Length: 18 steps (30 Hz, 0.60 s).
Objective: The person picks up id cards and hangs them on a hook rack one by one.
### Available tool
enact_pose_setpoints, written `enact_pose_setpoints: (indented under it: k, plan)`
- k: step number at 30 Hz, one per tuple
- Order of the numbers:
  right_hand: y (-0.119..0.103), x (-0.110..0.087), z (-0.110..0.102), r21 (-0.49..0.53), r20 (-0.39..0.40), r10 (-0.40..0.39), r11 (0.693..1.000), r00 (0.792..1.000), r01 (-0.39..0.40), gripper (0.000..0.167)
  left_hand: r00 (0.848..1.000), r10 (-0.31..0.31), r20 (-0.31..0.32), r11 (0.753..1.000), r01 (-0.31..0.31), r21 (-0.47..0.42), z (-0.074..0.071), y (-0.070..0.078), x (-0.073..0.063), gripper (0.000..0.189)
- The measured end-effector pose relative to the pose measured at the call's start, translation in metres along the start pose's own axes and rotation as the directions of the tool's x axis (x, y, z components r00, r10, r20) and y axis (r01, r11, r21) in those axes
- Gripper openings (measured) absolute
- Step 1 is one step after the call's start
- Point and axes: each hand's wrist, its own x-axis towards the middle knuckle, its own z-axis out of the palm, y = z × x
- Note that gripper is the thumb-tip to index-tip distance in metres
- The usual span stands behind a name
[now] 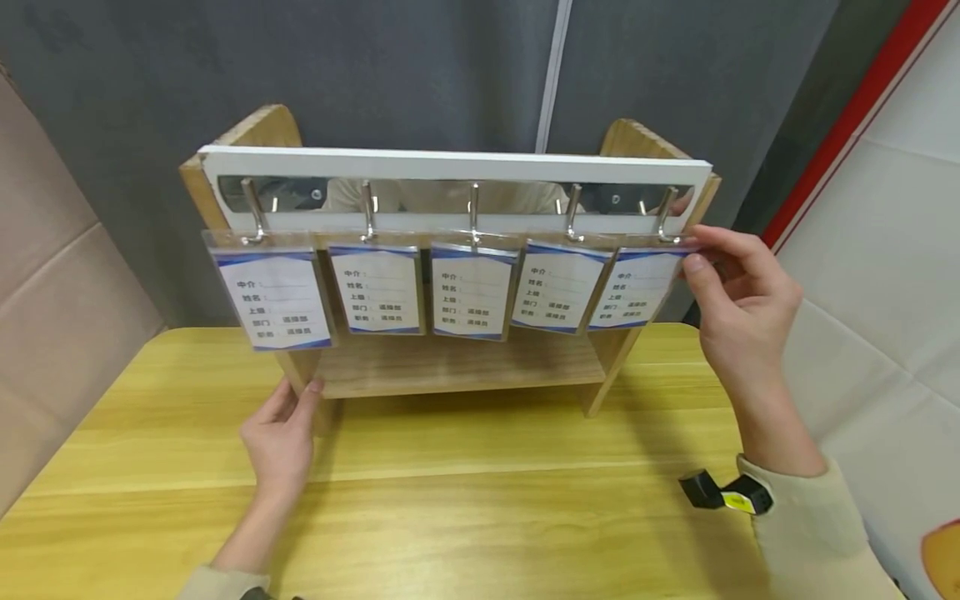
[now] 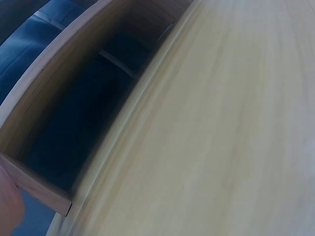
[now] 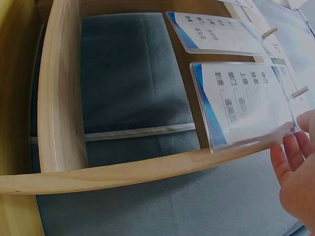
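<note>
A wooden rack (image 1: 461,362) stands on the table, with a white hook rail (image 1: 450,158) across its top front. Several clear-sleeved name badges hang in a row from the metal hooks. At the right end, my right hand (image 1: 742,300) pinches the upper outer corner of the last badge (image 1: 633,287), close under its hook (image 1: 666,217). That badge (image 3: 241,103) hangs beside the rack's side panel in the right wrist view. My left hand (image 1: 281,437) grips the lower left side panel of the rack; in the left wrist view only a fingertip (image 2: 10,206) shows.
The yellow wood-grain table (image 1: 480,517) extends in front of the rack. Behind stands a dark grey fabric partition (image 1: 420,75). White padded panels (image 1: 885,275) rise at the right, and a pale wall (image 1: 52,250) at the left.
</note>
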Motion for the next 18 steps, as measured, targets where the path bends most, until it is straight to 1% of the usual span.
enact_pose_setpoints:
  k: [4, 12, 16, 18]
  plan:
    - [0.001, -0.002, -0.003, -0.012, -0.013, 0.010, 1.000, 1.000, -0.010, 0.026, 1.000, 0.000, 0.001, 1.000, 0.000, -0.010, 0.000, 0.000, 0.000, 0.034]
    - [0.005, -0.010, -0.010, -0.151, -0.027, 0.048, 0.987, 0.998, -0.052, 0.031, 1.000, -0.002, -0.002, 1.000, 0.002, -0.030, 0.000, -0.001, 0.000, 0.034]
    - [0.009, -0.013, -0.012, -0.114, -0.023, 0.035, 0.993, 0.999, -0.037, 0.031, 1.000, -0.001, 0.003, 1.000, 0.001, -0.027, 0.000, 0.000, 0.000, 0.035]
    - [0.011, -0.016, -0.013, -0.069, -0.026, 0.023, 0.997, 0.999, -0.025, 0.030, 1.000, -0.008, 0.004, 1.000, 0.008, -0.029, 0.000, 0.000, 0.000, 0.035]
